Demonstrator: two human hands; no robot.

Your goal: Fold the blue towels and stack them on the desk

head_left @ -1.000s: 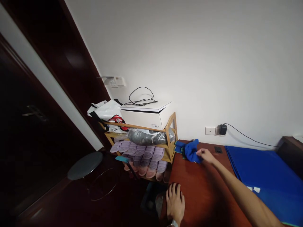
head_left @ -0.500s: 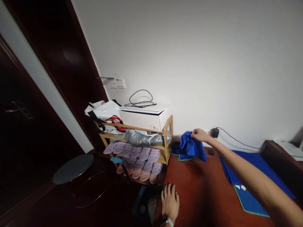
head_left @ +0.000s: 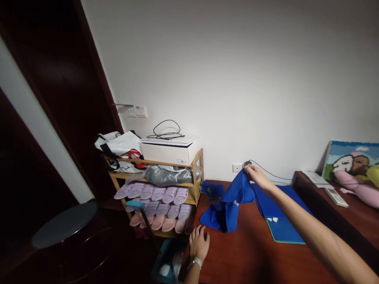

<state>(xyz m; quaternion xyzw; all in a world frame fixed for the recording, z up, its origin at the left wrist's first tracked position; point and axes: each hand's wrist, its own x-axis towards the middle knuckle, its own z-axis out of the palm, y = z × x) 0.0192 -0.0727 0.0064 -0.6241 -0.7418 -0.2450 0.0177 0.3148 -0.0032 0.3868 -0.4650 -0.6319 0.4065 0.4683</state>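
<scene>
The right hand [head_left: 251, 170] pinches a blue cloth [head_left: 227, 205] by its upper edge; the cloth slopes from that grip down toward the left hand [head_left: 199, 241], which lies flat, nearer its low end. Fingertip contact is too small to make out fully.

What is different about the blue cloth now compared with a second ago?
The right hand has raised the bunched blue cloth upward and slightly right, away from the wooden shoe rack; it now hangs more opened out. The left hand stays on the reddish-brown table's edge.
</scene>
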